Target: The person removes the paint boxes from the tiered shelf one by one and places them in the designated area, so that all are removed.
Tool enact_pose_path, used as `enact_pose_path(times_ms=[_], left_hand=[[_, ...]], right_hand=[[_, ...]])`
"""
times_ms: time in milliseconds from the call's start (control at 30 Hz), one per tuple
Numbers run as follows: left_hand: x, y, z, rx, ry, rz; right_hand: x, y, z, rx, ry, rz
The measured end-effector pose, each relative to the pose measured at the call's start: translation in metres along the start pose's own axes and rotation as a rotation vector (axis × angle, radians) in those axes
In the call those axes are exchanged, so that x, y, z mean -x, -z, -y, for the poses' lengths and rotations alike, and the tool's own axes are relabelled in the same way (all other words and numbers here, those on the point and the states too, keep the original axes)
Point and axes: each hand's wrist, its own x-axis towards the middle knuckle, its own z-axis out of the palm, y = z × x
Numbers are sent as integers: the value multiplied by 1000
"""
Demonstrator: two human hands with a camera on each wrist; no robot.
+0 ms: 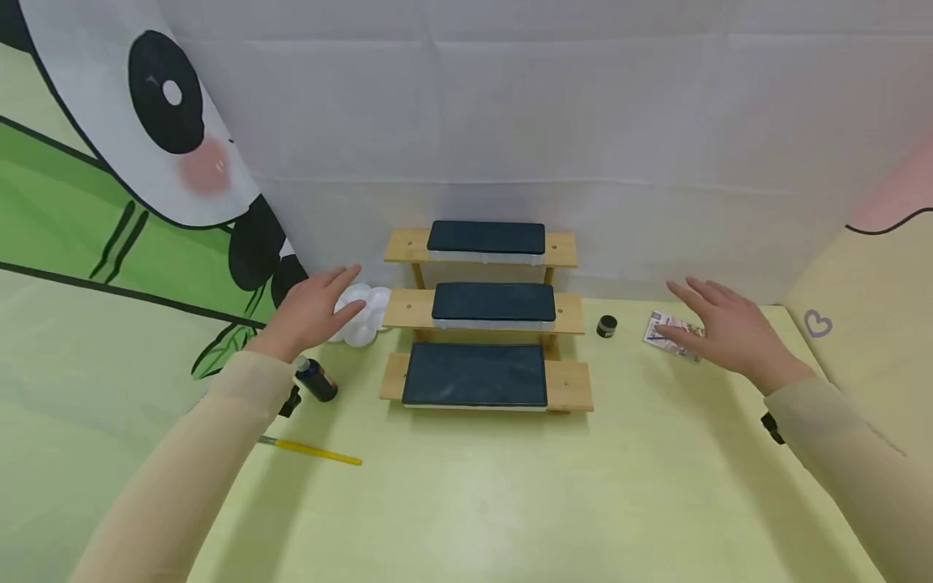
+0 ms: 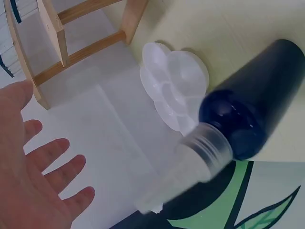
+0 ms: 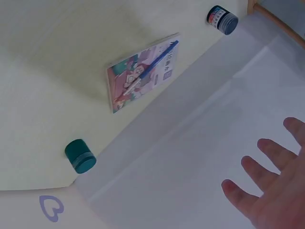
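My left hand (image 1: 309, 312) is held over the left side of the table, fingers spread and holding nothing. Under and beside it are a white flower-shaped paint palette (image 1: 359, 324) and a dark blue bottle (image 2: 259, 102) with a clear nozzle. On the right, my right hand (image 1: 729, 328) hovers with its fingers extended, partly covering a small illustrated booklet (image 1: 663, 334). A blue-handled brush (image 3: 155, 62) lies across that booklet in the right wrist view. Beyond it stands a teal paint jar (image 3: 80, 156), hidden by the hand in the head view.
Between the hands stands a three-step wooden rack (image 1: 571, 385), with a dark-topped flat box (image 1: 474, 374) on each step. A small dark jar (image 1: 607, 326) sits right of it. A yellow-handled paintbrush (image 1: 321, 451) lies at front left. Printed cloth (image 1: 547, 121) hangs behind.
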Motion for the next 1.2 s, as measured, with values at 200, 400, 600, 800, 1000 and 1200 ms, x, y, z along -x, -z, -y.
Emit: enact_pose_path(times_ms=[200, 400, 600, 800, 1000, 1200], left_hand=[[-12, 0, -3, 89, 15, -38], [-24, 2, -3, 210, 53, -48], [-41, 0, -3, 357, 85, -85], [-55, -6, -5, 498, 121, -92], [-73, -15, -8, 592, 175, -97], [-86, -25, -15, 710, 193, -95]], right_hand=[[-26, -4, 25, -36, 56, -46], [-61, -11, 50, -54, 103, -66], [-91, -9, 76, -108, 90, -47], [-115, -8, 97, -214, 93, -29], [-139, -8, 116, -318, 116, -33], [-160, -10, 135, -396, 132, -21]])
